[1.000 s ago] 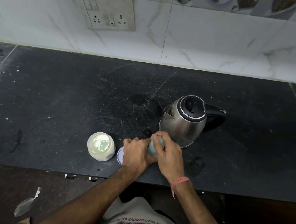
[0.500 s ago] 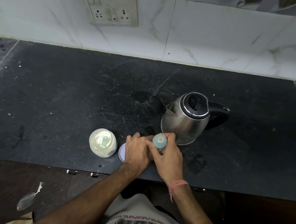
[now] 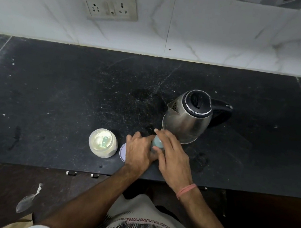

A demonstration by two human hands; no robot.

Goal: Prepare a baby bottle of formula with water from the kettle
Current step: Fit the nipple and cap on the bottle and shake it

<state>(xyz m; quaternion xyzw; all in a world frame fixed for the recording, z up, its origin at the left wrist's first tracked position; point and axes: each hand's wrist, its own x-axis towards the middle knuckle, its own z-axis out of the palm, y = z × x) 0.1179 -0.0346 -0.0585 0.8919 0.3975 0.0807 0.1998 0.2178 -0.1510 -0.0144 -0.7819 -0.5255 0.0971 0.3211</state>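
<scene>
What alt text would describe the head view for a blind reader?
Both hands, left hand and right hand, grip a baby bottle on a black counter, beside a steel kettle. An open formula jar stands left.

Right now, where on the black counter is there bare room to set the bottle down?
Bare stretches: the black stone counter left of the open white formula jar, and right of the steel kettle. Crowded: the front middle, where left hand, right hand and pale blue bottle cluster below the kettle.

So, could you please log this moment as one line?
left hand: holds bottle | right hand: on bottle top | kettle: upright, lid shut | formula jar: open, scoop inside
</scene>
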